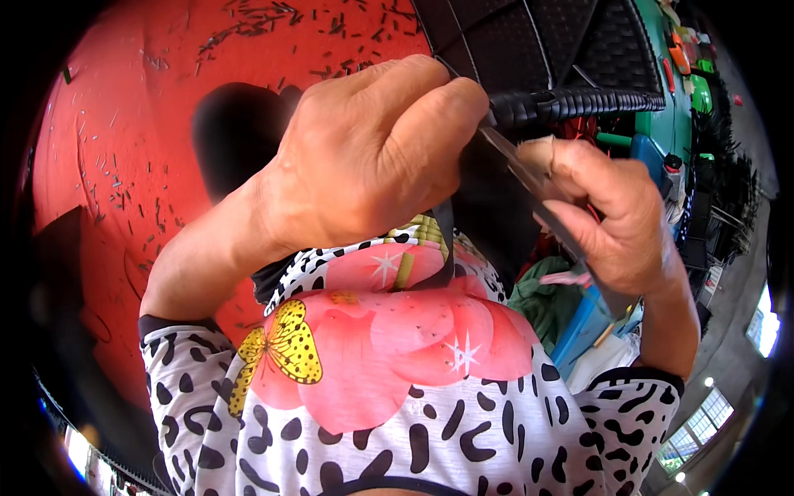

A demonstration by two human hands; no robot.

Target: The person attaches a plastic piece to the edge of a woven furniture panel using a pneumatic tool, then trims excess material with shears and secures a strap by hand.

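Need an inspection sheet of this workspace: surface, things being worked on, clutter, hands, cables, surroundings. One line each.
Surface: red floor, strewn with short dark scraps.
Work things: black woven frame with a wrapped bar; dark flat strip slanting between the hands.
Clutter: green cloth and a blue object beyond the right hand; small items, including a bright green one, along the upper right.
Hands: left curled by the bar's end, contents hidden; right pinching the strip.
Cables: nothing seen for certain.
Surroundings: grey floor and a bright window at the right.
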